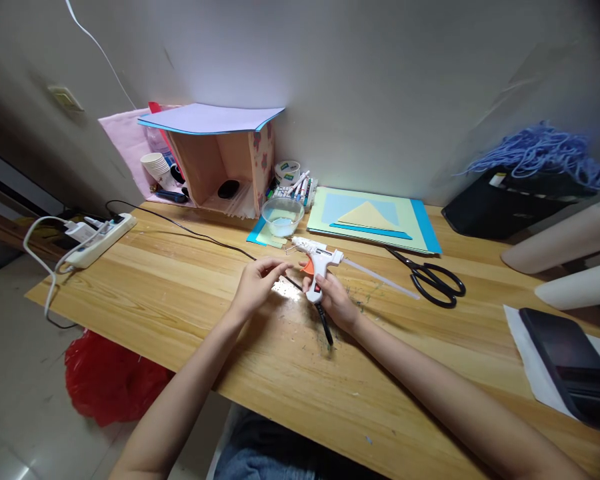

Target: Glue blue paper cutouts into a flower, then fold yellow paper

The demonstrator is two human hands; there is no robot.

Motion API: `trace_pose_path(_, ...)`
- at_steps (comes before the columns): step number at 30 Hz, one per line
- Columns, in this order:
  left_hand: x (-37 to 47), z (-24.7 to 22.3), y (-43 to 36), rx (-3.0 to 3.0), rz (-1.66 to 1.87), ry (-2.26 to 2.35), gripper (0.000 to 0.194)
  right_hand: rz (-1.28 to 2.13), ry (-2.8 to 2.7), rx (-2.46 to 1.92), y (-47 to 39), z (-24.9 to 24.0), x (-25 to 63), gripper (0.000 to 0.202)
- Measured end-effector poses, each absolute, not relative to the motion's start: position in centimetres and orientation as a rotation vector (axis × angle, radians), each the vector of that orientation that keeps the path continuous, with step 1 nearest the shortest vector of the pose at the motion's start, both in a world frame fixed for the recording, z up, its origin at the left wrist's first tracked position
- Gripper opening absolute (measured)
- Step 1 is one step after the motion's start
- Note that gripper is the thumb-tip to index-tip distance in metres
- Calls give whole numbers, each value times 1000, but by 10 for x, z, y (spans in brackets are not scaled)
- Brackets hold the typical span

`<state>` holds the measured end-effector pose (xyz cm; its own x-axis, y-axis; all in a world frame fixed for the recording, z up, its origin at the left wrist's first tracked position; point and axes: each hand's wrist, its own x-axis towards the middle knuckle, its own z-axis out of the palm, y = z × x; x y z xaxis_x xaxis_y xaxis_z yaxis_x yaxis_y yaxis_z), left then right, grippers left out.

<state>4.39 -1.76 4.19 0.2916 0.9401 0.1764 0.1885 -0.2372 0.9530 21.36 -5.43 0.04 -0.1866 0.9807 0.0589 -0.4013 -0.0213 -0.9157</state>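
Observation:
My right hand (334, 299) grips the handle of a white hot glue gun (316, 256) with an orange trigger, its nozzle pointing left and a clear glue stick (380, 277) sticking out behind. My left hand (257, 283) hovers just left of the gun with fingertips pinched together near the nozzle; whether it holds something small I cannot tell. The gun's black cord (205, 237) runs left across the wooden table (190, 313) to a white power strip (100, 241).
A clear plastic bowl (283, 215) stands behind the gun. Black scissors (433, 279) lie to the right, beside stacked coloured paper sheets (373, 217). A cardboard box house (220, 163) stands at the back left. A dark tablet (570, 363) lies at the right edge.

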Motion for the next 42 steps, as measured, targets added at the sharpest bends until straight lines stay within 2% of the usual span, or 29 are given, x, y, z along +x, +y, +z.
trace_pose_path(6,22,43,-19,1990,1049,1217,13,1467,-936,-808,-52,0,215,49)
trace_pose_path(10,16,56,0,1847,1173,1331,17,1416,-885,-820,-52,2,214,41)
trace_pose_path(14,23,75,44,1804,1334,1249,18,1404,-843,-825,-51,2,213,39)
trace_pose_path(20,42,91,104,2017,1315,1228,24,1363,-802,-837,-48,-1,213,29)
trace_pose_path(24,47,89,123,1960,1228,1294,19,1393,-782,-810,-47,-4,212,28)
trace_pose_path(33,44,76,138,1961,1086,1275,20,1392,-772,-810,-47,-3,211,31)
trace_pose_path(38,46,67,138,2129,1188,1283,16,1419,-778,-810,-47,-4,212,29)
trace_pose_path(42,48,62,137,2118,1307,1214,6,1418,-781,-805,-47,-4,212,34)
